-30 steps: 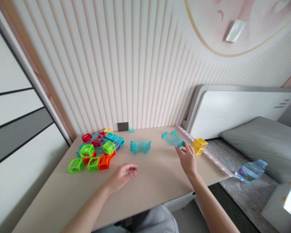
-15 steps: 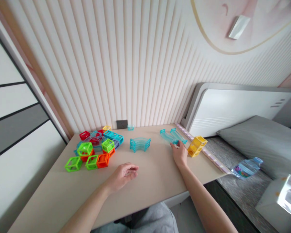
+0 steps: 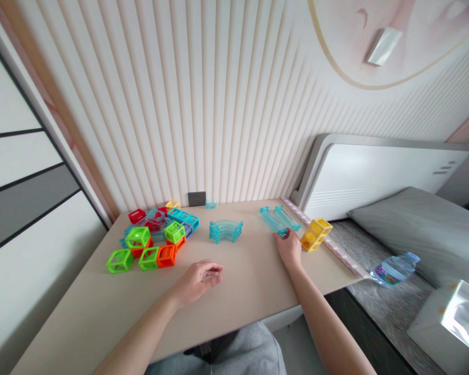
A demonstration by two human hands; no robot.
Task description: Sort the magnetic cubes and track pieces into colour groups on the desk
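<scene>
My right hand (image 3: 289, 249) is at the near end of a translucent blue track piece (image 3: 271, 221), thumb and fingers closed around that end. A second blue track piece (image 3: 286, 216) lies alongside it to the right. Just right of the hand stands a yellow open-sided block tower (image 3: 316, 234). My left hand (image 3: 201, 278) rests over the table, loosely curved, thumb apart from the fingers, with nothing in it. Beyond it sits a stack of curved blue track pieces (image 3: 226, 230).
At the left is a heap of open-frame blocks: green (image 3: 119, 261), orange (image 3: 166, 255), red (image 3: 136, 216) and blue (image 3: 185, 219). A small clear blue piece (image 3: 211, 204) is by the wall socket (image 3: 197, 199). A plastic bottle (image 3: 395, 269) lies off the table's right side.
The left straight track piece has shifted slightly and now lies more nearly parallel to the other, with my right hand at its end. My left hand has hardly moved.
</scene>
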